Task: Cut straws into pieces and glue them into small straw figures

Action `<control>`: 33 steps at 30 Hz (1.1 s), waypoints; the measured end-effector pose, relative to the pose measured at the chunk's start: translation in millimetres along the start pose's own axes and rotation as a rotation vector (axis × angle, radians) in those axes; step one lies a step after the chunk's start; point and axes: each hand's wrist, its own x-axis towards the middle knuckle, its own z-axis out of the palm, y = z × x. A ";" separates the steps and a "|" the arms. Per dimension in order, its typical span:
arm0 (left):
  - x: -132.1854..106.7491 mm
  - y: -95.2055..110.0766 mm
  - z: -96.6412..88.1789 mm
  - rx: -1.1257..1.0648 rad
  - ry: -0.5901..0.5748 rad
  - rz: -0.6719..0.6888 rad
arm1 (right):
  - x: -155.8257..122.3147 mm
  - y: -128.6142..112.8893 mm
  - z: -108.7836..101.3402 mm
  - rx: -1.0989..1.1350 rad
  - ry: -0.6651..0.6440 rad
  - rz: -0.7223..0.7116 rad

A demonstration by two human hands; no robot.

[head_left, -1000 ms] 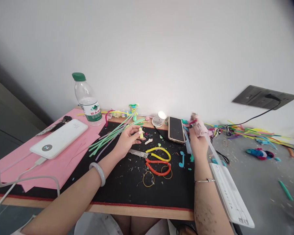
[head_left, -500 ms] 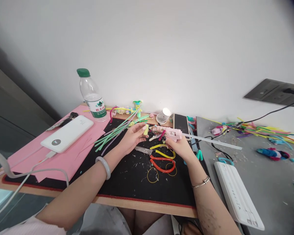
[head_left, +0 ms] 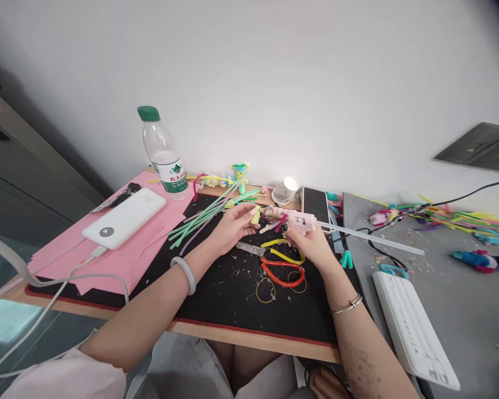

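My left hand [head_left: 233, 226] pinches a small yellow piece [head_left: 256, 215] between thumb and fingers, over the black mat [head_left: 216, 299]. My right hand [head_left: 311, 244] grips a pink glue gun [head_left: 297, 220] with a long clear glue stick [head_left: 370, 236] sticking out to the right. The gun's nozzle points left and nearly touches the yellow piece. Below the hands lie scissors with red and yellow handles [head_left: 280, 266] and yellow rubber bands [head_left: 266, 290].
A water bottle [head_left: 163, 155], a white power bank [head_left: 125, 218] on pink paper [head_left: 116, 255], green straws [head_left: 208, 216], a lit candle cup [head_left: 286, 191] and a phone [head_left: 316, 202] ring the mat. A white keyboard [head_left: 413, 327] and colourful scraps [head_left: 457, 219] lie on the grey top at right.
My right hand brought the glue gun from the right side of the mat to the yellow piece in my left hand. The view shifted so everything sits further right and higher.
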 end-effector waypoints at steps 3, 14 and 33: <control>-0.4 1.1 1.4 0.001 0.006 -0.003 | 0.3 -1.0 0.0 -0.018 0.010 -0.011; -1.3 2.4 2.2 0.014 0.020 -0.006 | 0.2 2.0 0.4 -0.090 -0.001 0.019; 1.2 1.4 -1.9 0.000 0.043 0.047 | -2.6 -8.2 0.8 -0.091 -0.084 0.055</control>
